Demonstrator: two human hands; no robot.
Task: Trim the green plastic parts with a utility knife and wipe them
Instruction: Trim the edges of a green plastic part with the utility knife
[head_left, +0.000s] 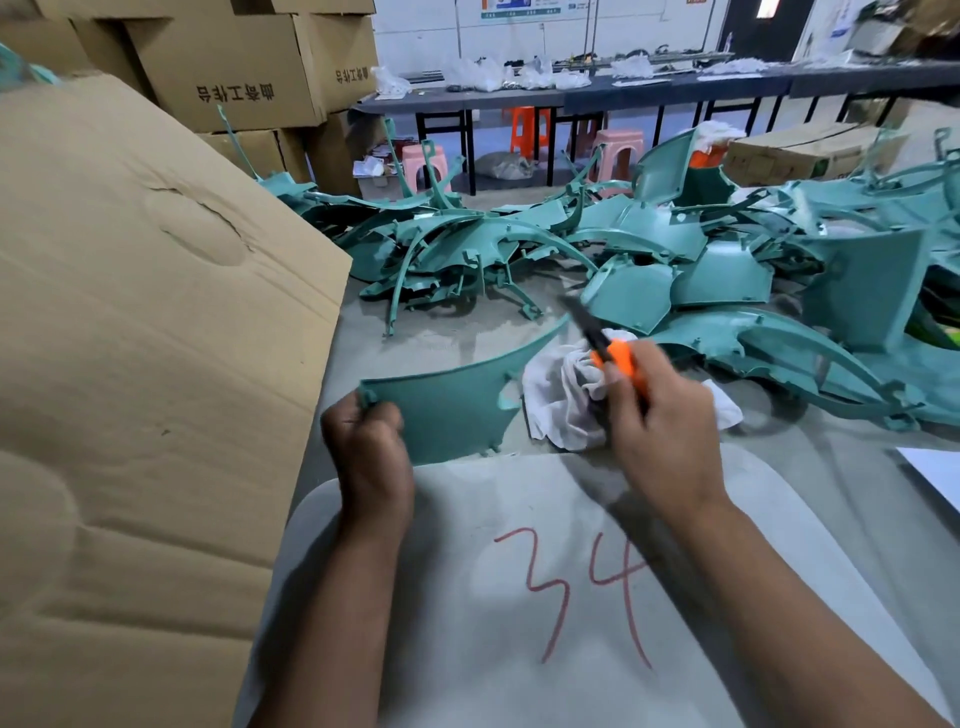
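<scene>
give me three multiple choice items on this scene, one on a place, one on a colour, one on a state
1. Where does the white cloth lie?
A. on the grey table, between the held green part and the right hand
B. inside a cardboard box
C. on a pink stool

2. What colour is the utility knife handle?
A. blue
B. orange
C. yellow

3. What is the left hand doing?
A. lying flat on the table
B. holding the cloth
C. gripping the green part at its left end

Answers: 1 A, the cloth rests on the table beside the part. 2 B, orange shows above the right hand. 3 C, its fingers curl round the part's edge.
</scene>
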